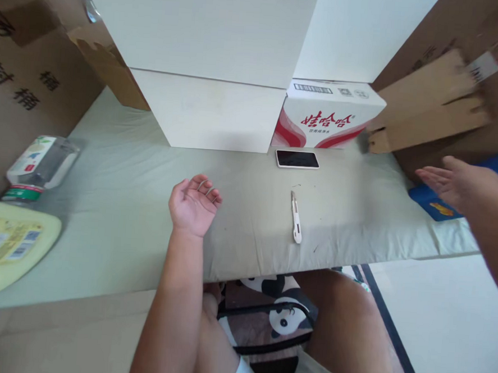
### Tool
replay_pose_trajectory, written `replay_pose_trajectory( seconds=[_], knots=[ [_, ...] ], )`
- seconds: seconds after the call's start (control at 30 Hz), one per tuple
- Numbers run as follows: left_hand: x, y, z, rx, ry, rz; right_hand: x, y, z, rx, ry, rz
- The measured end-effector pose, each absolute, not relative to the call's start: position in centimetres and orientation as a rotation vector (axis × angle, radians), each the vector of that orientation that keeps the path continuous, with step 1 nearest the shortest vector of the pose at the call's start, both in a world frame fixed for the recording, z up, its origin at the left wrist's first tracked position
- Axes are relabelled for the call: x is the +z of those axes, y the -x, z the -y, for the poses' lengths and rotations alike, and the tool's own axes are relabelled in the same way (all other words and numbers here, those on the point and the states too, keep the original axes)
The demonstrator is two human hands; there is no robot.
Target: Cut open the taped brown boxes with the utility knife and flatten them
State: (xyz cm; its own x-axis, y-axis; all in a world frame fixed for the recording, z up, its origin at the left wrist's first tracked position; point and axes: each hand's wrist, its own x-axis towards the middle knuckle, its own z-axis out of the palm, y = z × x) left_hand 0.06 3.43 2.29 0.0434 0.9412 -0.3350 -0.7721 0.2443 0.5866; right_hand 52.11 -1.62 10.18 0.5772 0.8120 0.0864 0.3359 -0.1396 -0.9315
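Observation:
My left hand is palm up over the cloth-covered surface, fingers slightly curled and apart, holding nothing. Out to the right, my right hand is stretched open beside a blue package; I cannot tell whether they touch. Between the hands lies a white utility knife, its blade end pointing away from me. Beyond it a phone with a dark screen lies flat in front of a white and red carton.
White boxes stand stacked at the back. A clear bottle and a pale yellow jug lie at the left. Brown cardboard boxes flank both sides, with torn flaps at the right. My legs are under the front edge.

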Motion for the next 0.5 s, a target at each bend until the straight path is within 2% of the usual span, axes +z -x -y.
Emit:
replay_pose_trajectory(
  seconds=[0.23, 0.5],
  knots=[
    [2.5, 2.3, -3.0, 1.387, -0.241, -0.695, 5.4, -43.0, -1.3, 0.795, 1.771, 0.952],
    [2.5, 5.4, -1.7, 1.523, -0.058, -0.623, 4.0, -26.1, -3.0, 0.971, 1.627, 1.483]
  ],
)
